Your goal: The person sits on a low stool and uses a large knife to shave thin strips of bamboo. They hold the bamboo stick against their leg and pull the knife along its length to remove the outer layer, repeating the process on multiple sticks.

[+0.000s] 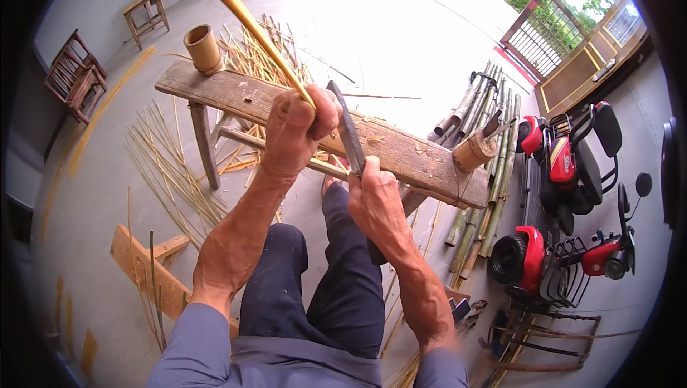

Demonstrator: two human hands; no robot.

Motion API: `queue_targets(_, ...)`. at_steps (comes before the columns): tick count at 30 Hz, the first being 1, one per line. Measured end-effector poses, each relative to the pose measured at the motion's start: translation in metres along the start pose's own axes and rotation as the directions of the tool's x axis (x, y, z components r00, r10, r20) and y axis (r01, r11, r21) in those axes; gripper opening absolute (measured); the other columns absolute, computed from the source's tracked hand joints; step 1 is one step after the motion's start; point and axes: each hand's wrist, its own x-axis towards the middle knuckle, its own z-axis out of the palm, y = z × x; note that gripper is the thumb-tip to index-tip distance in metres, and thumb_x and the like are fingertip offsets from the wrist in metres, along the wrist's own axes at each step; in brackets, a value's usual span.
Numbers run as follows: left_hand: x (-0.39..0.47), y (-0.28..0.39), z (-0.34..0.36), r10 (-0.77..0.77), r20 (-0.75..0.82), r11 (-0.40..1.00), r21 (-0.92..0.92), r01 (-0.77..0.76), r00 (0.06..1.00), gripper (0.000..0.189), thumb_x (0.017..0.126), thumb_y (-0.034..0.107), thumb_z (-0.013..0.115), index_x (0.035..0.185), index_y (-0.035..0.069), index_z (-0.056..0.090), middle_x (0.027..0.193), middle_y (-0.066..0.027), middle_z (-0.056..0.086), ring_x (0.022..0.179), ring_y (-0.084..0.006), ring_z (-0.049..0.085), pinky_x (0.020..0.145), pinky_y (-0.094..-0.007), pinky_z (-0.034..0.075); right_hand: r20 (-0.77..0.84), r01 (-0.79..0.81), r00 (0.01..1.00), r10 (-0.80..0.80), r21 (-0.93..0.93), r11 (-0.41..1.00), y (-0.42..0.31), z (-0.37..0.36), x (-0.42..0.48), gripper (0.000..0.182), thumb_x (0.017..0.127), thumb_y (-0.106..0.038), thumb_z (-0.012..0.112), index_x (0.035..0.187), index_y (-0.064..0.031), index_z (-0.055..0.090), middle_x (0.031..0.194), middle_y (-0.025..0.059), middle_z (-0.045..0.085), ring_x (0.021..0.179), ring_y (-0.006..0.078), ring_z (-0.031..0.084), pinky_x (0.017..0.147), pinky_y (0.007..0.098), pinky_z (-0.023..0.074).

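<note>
My left hand is closed around a yellowish bamboo strip, which slants up and left past the top of the picture and widens there. In my right hand is a knife; its dark blade points up and its handle is mostly hidden in my fist. The blade lies close to the left hand, and I cannot tell whether it touches the strip. Both hands are above a worn wooden bench with pale shavings on top. Bamboo cups are fixed at its ends: a left cup and a right cup holding tools.
Split bamboo sticks lie behind the bench, thin strips to its left. Green bamboo poles are stacked at right, beside a red mobility scooter. A second wooden bench is lower left; a chair stands beyond.
</note>
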Motion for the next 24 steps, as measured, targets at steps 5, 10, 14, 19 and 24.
queue_targets(5, 0.000, -0.026, -0.002, -0.046, -0.028, 0.998, -0.038, 0.045, 0.999, 0.062, 0.096, 0.065, 0.048, 0.069, 0.009, 0.049, 0.057, 0.0016, 0.039, 0.054, -0.0110, 0.031, 0.059, -0.0285, 0.030, 0.046, -0.048, 0.997, 0.055, -0.142, 0.989, 0.016, 0.019, 0.015, 0.016, 0.085, -0.006, 0.056, 0.088, 0.0060, 0.046, 0.065, 0.0299, 0.061, 0.064, 0.0474, 0.064, 0.063, 0.0547, 0.0513)
queue_targets(10, 0.005, -0.017, 0.004, -0.109, -0.004, 0.994, 0.019, 0.110, 0.994, 0.060, 0.095, 0.064, 0.049, 0.075, 0.007, 0.050, 0.060, 0.0013, 0.040, 0.053, -0.0103, 0.031, 0.054, -0.0271, 0.029, 0.053, -0.078, 0.995, 0.085, -0.113, 0.990, 0.028, 0.026, 0.017, 0.022, 0.087, -0.012, 0.060, 0.088, 0.0057, 0.047, 0.068, 0.0316, 0.062, 0.067, 0.0494, 0.065, 0.065, 0.0554, 0.0524)
queue_targets(14, 0.033, 0.036, 0.014, -0.010, 0.069, 0.997, -0.071, 0.015, 0.998, 0.056, 0.098, 0.058, 0.050, 0.077, 0.006, 0.052, 0.060, 0.0018, 0.041, 0.051, -0.0077, 0.030, 0.050, -0.0258, 0.026, 0.046, -0.076, 0.996, 0.080, -0.082, 0.994, 0.030, 0.025, 0.014, 0.019, 0.091, -0.010, 0.056, 0.089, 0.0060, 0.046, 0.068, 0.0346, 0.058, 0.069, 0.0537, 0.060, 0.064, 0.0591, 0.0458)
queue_targets(19, 0.039, 0.040, 0.025, 0.060, 0.001, 0.992, -0.111, -0.059, 0.998, 0.052, 0.100, 0.050, 0.053, 0.077, 0.004, 0.057, 0.062, 0.0028, 0.044, 0.054, -0.0050, 0.033, 0.051, -0.0229, 0.026, 0.070, -0.070, 0.995, 0.071, -0.009, 0.998, 0.016, 0.018, 0.020, 0.017, 0.090, -0.009, 0.056, 0.087, 0.0054, 0.046, 0.067, 0.0337, 0.058, 0.069, 0.0534, 0.060, 0.063, 0.0578, 0.0469)
queue_targets(24, 0.043, 0.046, 0.032, 0.088, 0.012, 0.996, 0.008, -0.088, 0.996, 0.053, 0.101, 0.055, 0.044, 0.073, 0.009, 0.047, 0.058, 0.0034, 0.035, 0.050, -0.0072, 0.026, 0.052, -0.0258, 0.027, -0.012, -0.046, 0.999, 0.045, -0.063, 0.997, -0.009, 0.007, 0.020, 0.014, 0.090, -0.007, 0.053, 0.087, 0.0057, 0.047, 0.064, 0.0310, 0.060, 0.064, 0.0490, 0.063, 0.062, 0.0539, 0.0512)
